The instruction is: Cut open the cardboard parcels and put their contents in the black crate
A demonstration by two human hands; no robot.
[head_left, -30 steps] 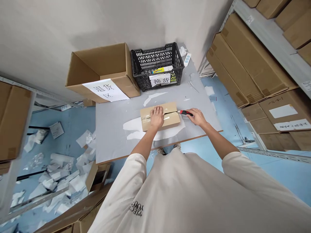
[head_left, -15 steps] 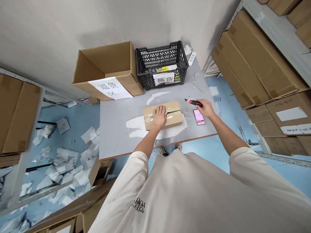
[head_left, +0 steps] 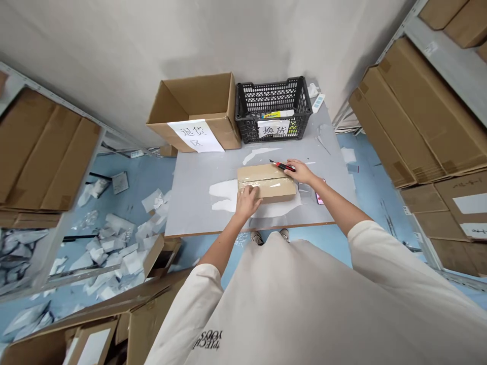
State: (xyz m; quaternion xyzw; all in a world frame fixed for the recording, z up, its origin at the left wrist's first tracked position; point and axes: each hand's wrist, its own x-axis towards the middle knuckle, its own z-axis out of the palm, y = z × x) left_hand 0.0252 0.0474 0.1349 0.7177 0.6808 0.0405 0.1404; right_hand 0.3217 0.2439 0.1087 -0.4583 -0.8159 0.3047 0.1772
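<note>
A small cardboard parcel with clear tape along its middle seam lies on the grey table. My left hand grips its near edge, fingers over the top. My right hand holds a red and black utility knife, with the blade pointing left just past the parcel's far right corner. A smartphone with a pink screen lies to the right of the parcel, mostly hidden behind my right forearm. A small grey object lies between the parcel and the smartphone.
The grey table holds an open cardboard box with a paper sign, and a black plastic crate with a sign, both against the wall. Shelves of cartons stand right; torn packaging litters the blue floor left.
My right hand has moved left with the knife, from beside the smartphone to the parcel's far corner. My left hand has slid from the parcel's top to its near edge. The smartphone is now mostly hidden.
</note>
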